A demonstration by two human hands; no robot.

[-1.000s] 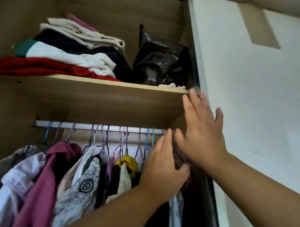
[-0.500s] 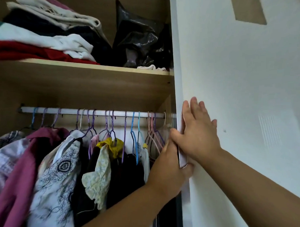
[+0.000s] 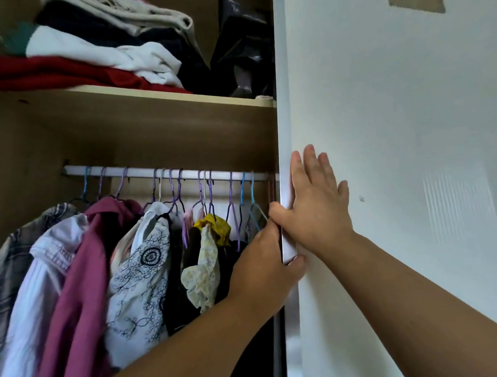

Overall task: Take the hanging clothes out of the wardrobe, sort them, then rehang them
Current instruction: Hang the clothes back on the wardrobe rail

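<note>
Many hanging clothes [image 3: 137, 265] are crowding the wooden wardrobe's [image 3: 155, 135] white rail [image 3: 139, 173], just left of the left hand [image 3: 261, 272] gripping the white sliding door's [image 3: 394, 112] edge; right hand [image 3: 318, 214] is pressing it flat-fingered.

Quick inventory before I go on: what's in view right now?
door: one, white, right side.
shelf: one, pale wood, top.
folded clothes: one stack, red, white, dark, beige, on shelf.
bag: one, black, on shelf beside stack.
rail: one, white, under shelf.
hangers: many, mostly purple and blue, on rail.
hanging clothes: several, maroon, white, patterned, yellow, black, on hangers.
left hand: one, grips door edge.
right hand: one, flat on door face.
</note>
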